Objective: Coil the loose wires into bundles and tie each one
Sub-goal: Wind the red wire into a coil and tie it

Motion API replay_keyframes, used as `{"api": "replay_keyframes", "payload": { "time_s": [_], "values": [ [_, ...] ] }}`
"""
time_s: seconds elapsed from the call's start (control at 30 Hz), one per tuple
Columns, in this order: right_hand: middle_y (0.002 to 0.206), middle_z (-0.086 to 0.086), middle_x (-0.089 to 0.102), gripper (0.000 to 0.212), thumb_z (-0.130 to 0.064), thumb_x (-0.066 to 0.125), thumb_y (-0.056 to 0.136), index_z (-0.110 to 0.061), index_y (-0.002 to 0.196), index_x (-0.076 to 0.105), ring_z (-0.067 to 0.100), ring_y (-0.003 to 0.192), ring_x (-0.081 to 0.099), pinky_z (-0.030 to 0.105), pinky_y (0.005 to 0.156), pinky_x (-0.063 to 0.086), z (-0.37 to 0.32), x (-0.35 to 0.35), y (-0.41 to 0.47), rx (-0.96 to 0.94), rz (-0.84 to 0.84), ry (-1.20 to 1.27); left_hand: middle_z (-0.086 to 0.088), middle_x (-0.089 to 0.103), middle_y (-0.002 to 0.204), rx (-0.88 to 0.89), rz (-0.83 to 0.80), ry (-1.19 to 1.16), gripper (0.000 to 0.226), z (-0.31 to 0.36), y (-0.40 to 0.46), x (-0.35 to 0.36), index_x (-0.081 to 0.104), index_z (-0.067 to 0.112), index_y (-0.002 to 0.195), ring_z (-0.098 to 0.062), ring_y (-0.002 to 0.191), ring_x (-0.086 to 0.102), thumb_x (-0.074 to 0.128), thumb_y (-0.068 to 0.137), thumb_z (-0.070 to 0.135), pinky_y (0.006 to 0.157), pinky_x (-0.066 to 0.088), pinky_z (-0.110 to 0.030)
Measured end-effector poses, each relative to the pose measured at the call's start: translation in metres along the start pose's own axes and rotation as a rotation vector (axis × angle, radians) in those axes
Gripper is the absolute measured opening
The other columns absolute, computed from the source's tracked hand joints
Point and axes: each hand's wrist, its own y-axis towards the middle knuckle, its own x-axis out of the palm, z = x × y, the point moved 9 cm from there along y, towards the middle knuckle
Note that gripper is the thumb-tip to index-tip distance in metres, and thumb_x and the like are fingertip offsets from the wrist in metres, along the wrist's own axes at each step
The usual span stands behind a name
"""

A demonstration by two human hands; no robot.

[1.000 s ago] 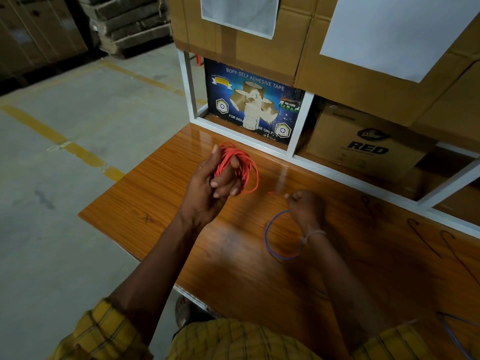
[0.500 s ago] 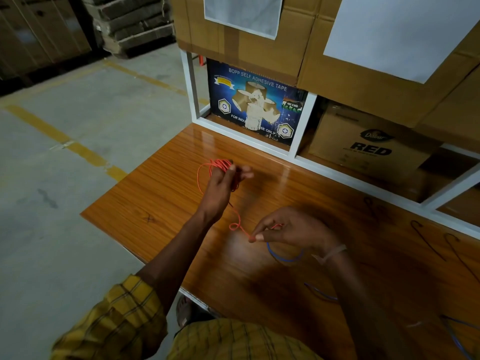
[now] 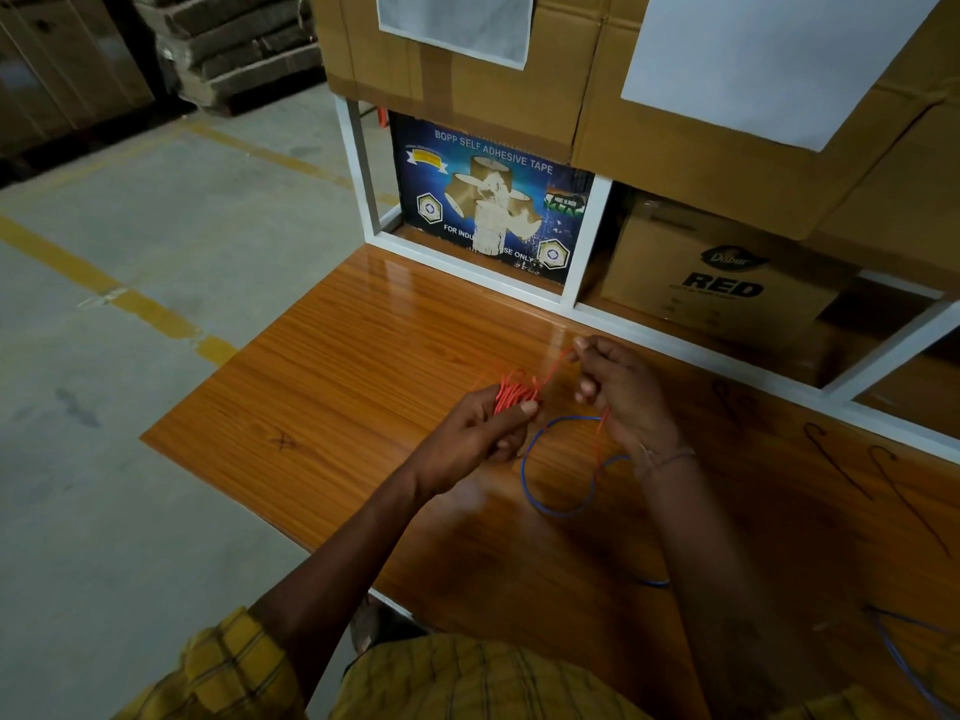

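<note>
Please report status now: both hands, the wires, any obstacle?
Left hand grips orange coil. Right hand pinches its loose end. Blue wire lies loose beneath.

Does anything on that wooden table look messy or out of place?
Mostly no. A blue wire lies loose in an open loop on the table, not yet bundled. The left hand grips the red coil while the right hand pinches its free end.

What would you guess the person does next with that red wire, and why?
Probably wrap the loose end around the bundle. The left hand grips the coiled red wire, and the right hand pinches its free tail, held up beside the coil, not yet tied.
</note>
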Motion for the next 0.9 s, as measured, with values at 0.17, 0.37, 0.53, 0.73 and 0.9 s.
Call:
{"api": "replay_keyframes", "payload": {
  "time_s": [0.17, 0.37, 0.53, 0.73, 0.9],
  "values": [
    [0.048, -0.012, 0.046, 0.027, -0.019, 0.057, 0.105, -0.015, 0.078, 0.056, 0.002, 0.038, 0.035, 0.016, 0.037, 0.030, 0.019, -0.014, 0.011, 0.092, 0.125, 0.094, -0.005, 0.032, 0.059, 0.050, -0.134, -0.037, 0.030, 0.023, -0.009, 0.019, 0.064, -0.008, 0.107, -0.016, 0.049, 0.029, 0.042, 0.113, 0.012, 0.052, 0.026, -0.038],
    [0.050, -0.005, 0.045, 0.019, -0.018, 0.056, 0.105, -0.011, 0.089, 0.063, 0.001, 0.033, 0.030, 0.015, 0.031, 0.020, 0.049, 0.008, 0.004, 0.134, 0.022, -0.086, -0.004, 0.024, 0.059, 0.099, -0.105, -0.223, 0.031, 0.029, -0.010, 0.012, 0.061, -0.003, 0.111, -0.013, 0.046, 0.025, 0.037, 0.115, 0.016, 0.054, 0.034, -0.034],
    [0.062, 0.008, 0.044, 0.030, -0.008, 0.054, 0.104, -0.014, 0.075, 0.062, 0.000, 0.035, 0.029, 0.015, 0.036, 0.020, 0.066, 0.043, -0.031, 0.137, -0.122, -0.304, 0.001, 0.044, 0.072, 0.147, 0.039, -0.414, 0.032, 0.039, -0.002, -0.010, 0.053, -0.004, 0.130, -0.009, 0.054, 0.045, 0.034, 0.115, 0.018, 0.073, 0.044, -0.033],
    [0.059, 0.008, 0.057, 0.038, -0.040, 0.050, 0.107, -0.011, 0.095, 0.071, 0.010, 0.034, 0.030, 0.018, 0.039, 0.022, 0.065, 0.072, -0.062, 0.237, -0.445, -0.613, -0.013, 0.071, 0.105, 0.186, 0.267, -0.141, 0.029, 0.038, 0.008, -0.046, 0.055, -0.002, 0.125, -0.026, 0.090, 0.070, 0.044, 0.111, 0.021, 0.083, 0.050, -0.043],
    [0.059, 0.008, 0.062, 0.024, -0.029, 0.052, 0.106, -0.011, 0.104, 0.068, 0.013, 0.035, 0.040, 0.024, 0.042, 0.033, 0.030, 0.078, -0.085, 0.278, -0.642, -0.800, -0.018, 0.072, 0.107, 0.180, 0.361, 0.335, 0.024, 0.033, 0.011, -0.062, 0.051, 0.002, 0.123, -0.029, 0.092, 0.075, 0.037, 0.115, 0.021, 0.092, 0.055, -0.048]
  ]
}}
